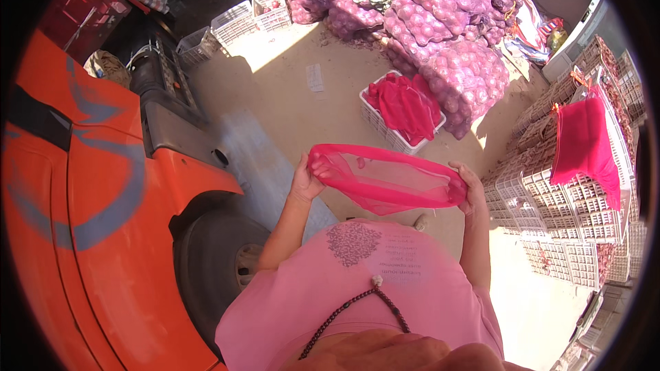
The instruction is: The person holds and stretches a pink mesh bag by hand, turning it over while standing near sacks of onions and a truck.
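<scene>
A bright pink mesh bag (385, 200) is stretched wide between my two hands in front of my chest, its mouth spread into a long oval. My left hand (306, 180) grips the left end of the rim, with some fingers inside showing through the mesh. At the right end my right hand (470, 187) is closed on the rim, thumb side outward. Just beyond the bag stands a white plastic crate (390, 135) heaped with folded pink mesh bags (405, 104).
Filled mesh sacks of onions (440, 34) are piled at the far side. To my left is an orange forklift (89, 185) with a black tyre (213, 254). Stacked white crates (543, 199) stand at right, a pink mesh bag (584, 141) draped over them. More crates (234, 22) sit far left.
</scene>
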`<state>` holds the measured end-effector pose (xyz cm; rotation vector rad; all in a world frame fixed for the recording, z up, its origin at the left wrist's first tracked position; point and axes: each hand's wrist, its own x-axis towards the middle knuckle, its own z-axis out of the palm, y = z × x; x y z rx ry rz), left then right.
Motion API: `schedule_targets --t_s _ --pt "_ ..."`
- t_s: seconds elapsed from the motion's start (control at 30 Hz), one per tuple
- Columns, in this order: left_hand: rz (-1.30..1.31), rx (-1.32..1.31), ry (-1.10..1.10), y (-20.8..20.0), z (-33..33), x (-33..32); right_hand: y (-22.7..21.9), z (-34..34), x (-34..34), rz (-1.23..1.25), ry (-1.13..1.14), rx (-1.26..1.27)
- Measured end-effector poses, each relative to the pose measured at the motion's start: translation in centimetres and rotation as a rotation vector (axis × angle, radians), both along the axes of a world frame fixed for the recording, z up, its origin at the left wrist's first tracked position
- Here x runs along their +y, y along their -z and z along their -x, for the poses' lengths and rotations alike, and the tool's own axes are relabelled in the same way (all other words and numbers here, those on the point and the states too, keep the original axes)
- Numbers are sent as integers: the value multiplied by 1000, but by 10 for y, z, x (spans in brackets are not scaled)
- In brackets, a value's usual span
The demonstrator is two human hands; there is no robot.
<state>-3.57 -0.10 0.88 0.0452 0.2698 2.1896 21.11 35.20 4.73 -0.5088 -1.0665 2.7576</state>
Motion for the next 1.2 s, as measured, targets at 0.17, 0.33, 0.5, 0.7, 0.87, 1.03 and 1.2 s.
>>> schedule_targets --t_s 0.17,0.33,0.5,0.7,0.87,1.03,1.2 --pt "826 491 -298 13 14 1 -41 11 -44 -507 103 -194" --pt "805 363 -240 13 10 -4 -11 -2 -35 -1343 137 -499" --pt "577 369 255 -12 -19 15 15 -9 -10 -1075 503 -582" --pt "420 112 63 -10 -10 13 -27 -7 -19 28 256 -351" --pt "578 343 -167 8 11 9 4 -17 -7 -4 -225 -47" --pt "1198 785 -288 29 18 1 -27 -8 -41 -339 -86 -180" --pt "863 293 -273 38 16 2 -15 -3 -38 -1446 -52 -420"
